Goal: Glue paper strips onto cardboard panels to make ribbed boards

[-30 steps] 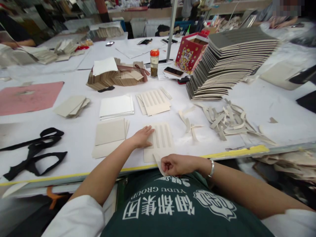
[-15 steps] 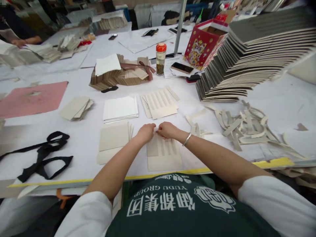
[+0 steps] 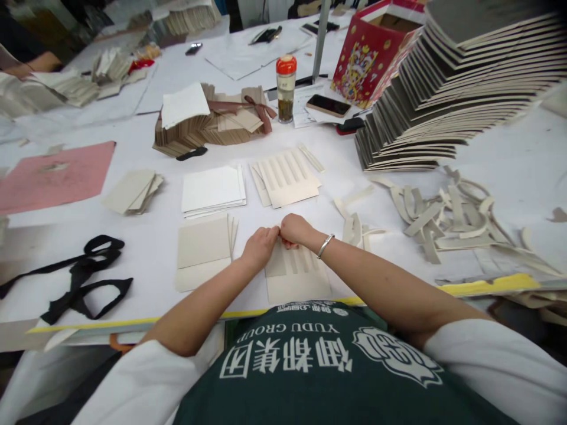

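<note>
A beige card panel (image 3: 299,284) with raised strips lies flat before me, near the table's front edge. Over its far edge my left hand (image 3: 261,245) and my right hand (image 3: 296,230) meet, fingers closed and pinched together. What the fingertips hold is hidden behind the knuckles. Just beyond my hands lie similar strip-covered beige panels (image 3: 287,177), with thin loose strips (image 3: 312,157) beside them. Beige card pieces (image 3: 204,242) rest left of my left hand, and a stack of white cards (image 3: 213,189) sits behind those.
Peeled strips (image 3: 452,218) are heaped at right, below a leaning stack of grey boards (image 3: 460,100). A bottle (image 3: 286,88), a phone (image 3: 328,105) and bundled cards (image 3: 186,127) stand farther back. Black cloth straps (image 3: 84,277) lie at left. Another person's hand (image 3: 42,64) is at far left.
The view has tipped slightly downward. My right hand has turned, its wrist more bent over the panel's far edge; my left hand stays against it.
</note>
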Available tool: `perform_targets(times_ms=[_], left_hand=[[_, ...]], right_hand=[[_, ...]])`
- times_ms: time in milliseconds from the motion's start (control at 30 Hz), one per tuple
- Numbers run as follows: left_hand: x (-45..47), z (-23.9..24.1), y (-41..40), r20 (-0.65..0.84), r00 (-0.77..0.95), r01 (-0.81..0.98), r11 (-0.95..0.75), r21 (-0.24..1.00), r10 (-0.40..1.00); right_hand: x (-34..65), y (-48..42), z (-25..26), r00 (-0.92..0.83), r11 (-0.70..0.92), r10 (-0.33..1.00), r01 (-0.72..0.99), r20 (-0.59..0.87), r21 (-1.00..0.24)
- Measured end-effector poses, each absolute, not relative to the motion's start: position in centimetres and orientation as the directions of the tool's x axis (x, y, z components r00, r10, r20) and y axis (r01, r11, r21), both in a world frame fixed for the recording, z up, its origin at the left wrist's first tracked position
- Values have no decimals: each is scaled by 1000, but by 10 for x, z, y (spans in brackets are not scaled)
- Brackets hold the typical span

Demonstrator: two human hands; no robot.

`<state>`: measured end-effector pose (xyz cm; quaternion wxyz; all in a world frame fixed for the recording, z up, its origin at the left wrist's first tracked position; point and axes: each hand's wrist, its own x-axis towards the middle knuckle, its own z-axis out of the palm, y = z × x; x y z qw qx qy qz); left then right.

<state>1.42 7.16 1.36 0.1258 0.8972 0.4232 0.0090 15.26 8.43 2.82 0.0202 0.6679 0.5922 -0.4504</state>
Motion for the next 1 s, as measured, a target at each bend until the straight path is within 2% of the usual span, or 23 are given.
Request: perform_targets(times_ms=[100,167,267,333,433,667,867,1000], left_hand=[[-5,-8,39,78,617,728,-606,321,783],[-14,-13,29,100,590,740,-586,330,801],[-21,-5,31,7,610,759,-586,284,792],[-22,7,40,-72,653,744,-621,247,754],[-18,25,51,-152,690,723,-665,188,707],[-7,33,55,-178,669,743,-659,121,722],[-18,29,49,-152,648,758,-614,218,746],[-15,40,55,-285,657,754,-622,213,698]], right_hand=[[153,81,29,-93,-305,782,806,-616,-508],[153,78,31,-89,-223,821,859,-564,-461],[152,74,35,-134,10,927,942,-350,-337],[150,74,36,-234,159,945,939,-229,-304],[145,77,35,-359,284,909,906,-214,-313],[134,69,37,-331,273,912,931,-243,-244],[136,25,25,-300,256,946,924,-123,-285],[137,1,12,-303,278,948,937,-95,-213]])
